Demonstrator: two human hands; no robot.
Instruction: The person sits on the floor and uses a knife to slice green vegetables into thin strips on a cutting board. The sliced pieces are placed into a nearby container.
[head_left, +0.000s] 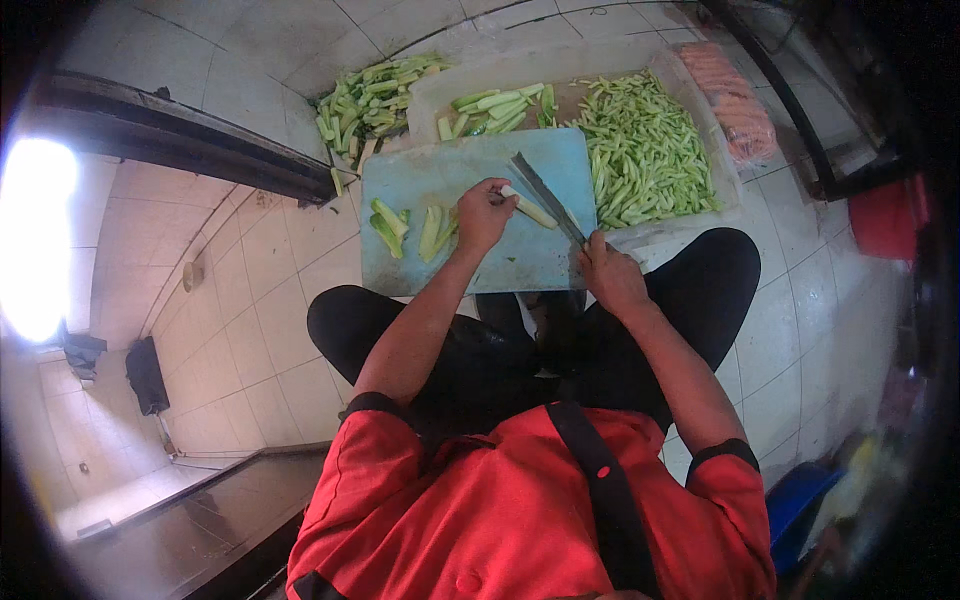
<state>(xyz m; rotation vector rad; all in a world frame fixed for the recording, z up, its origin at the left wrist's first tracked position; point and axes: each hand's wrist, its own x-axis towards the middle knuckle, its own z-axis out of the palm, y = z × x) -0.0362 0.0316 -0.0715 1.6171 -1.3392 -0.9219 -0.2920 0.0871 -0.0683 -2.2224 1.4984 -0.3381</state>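
My left hand (486, 216) grips one end of a pale green vegetable stick (534, 210), which looks like cucumber, above a light blue cutting board (427, 165). In my right hand (613, 276) is the handle of a knife (551, 196). Its long, dark blade slants up and left, just right of the stick; whether the two touch I cannot tell. Cut cucumber pieces (388, 227) lie near the board's left edge. Closer to my left hand, more pieces (436, 232) rest on the board, partly hidden by that hand.
A large translucent tub (726, 161) behind the board holds a heap of small cut pieces (649, 150) and longer wedges (495, 109). Trimmings (367, 97) are piled on the floor at left. A bag of orange carrot-like vegetables (727, 101) lies right of the tub, and a red container (885, 217) stands farther right.
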